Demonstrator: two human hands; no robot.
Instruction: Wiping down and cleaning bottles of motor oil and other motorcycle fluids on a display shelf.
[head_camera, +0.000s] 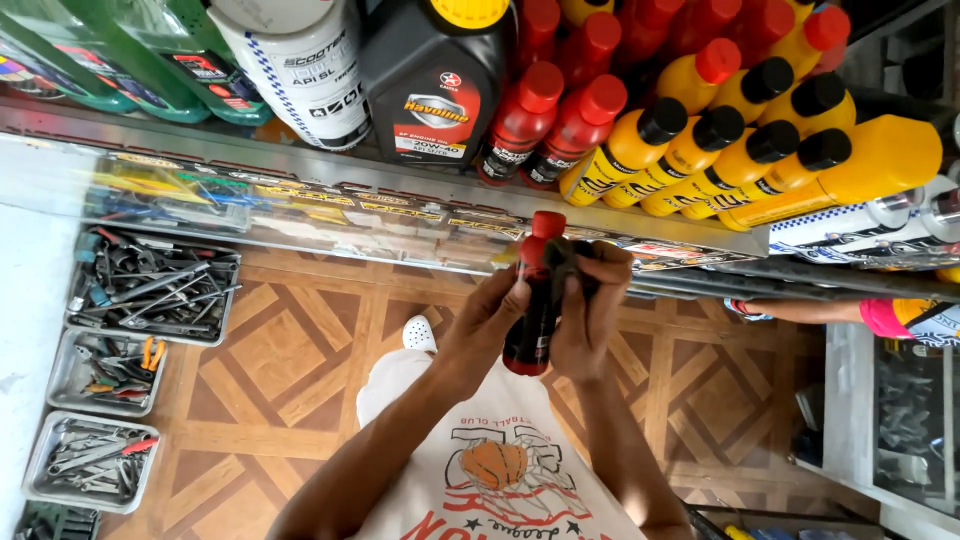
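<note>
Red bottle (533, 300) gripped upright between both hands (545, 320).

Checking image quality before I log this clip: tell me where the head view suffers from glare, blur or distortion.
Head view: glare whitens the glass counter edge at left; wide-lens distortion bends the shelf and fans the yellow bottles; the red bottle and both hands, left hand and right hand, are reasonably sharp; the tool trays are evenly lit.

Shelf: red bottles (560, 120), yellow bottles (740, 150); black jug (430, 75), red-labelled.
</note>
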